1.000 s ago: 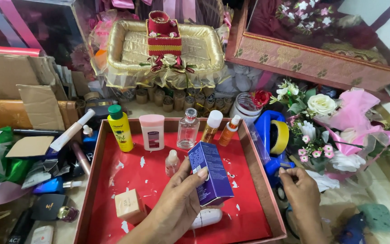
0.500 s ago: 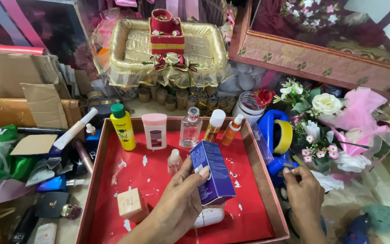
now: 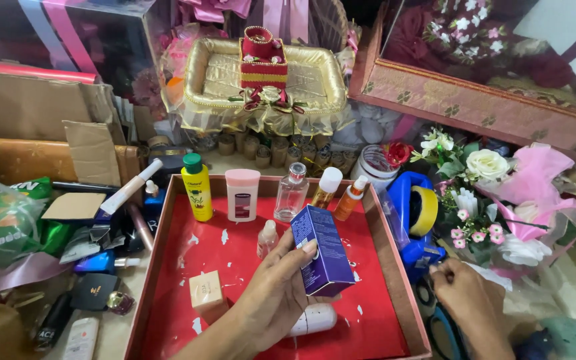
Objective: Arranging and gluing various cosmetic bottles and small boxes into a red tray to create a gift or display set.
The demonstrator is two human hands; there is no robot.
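From the head camera, the left hand (image 3: 271,300) is closed around a small dark-blue rectangular cardboard box (image 3: 323,250), thumb on its front face and fingers behind, holding it tilted above the middle of a shallow red-lined tray with brown raised walls (image 3: 395,267). The box has crisp edges and a lighter blue side panel. Along the tray's far wall stand a yellow bottle with a green cap (image 3: 197,187), a pink tube (image 3: 242,195) and a clear glass bottle (image 3: 291,193); a beige cube (image 3: 206,295) lies near the left wall. Bare red lining stays open to the right of the box. The right hand (image 3: 471,307) rests outside the tray's right wall, fingers curled; what it grips cannot be told.
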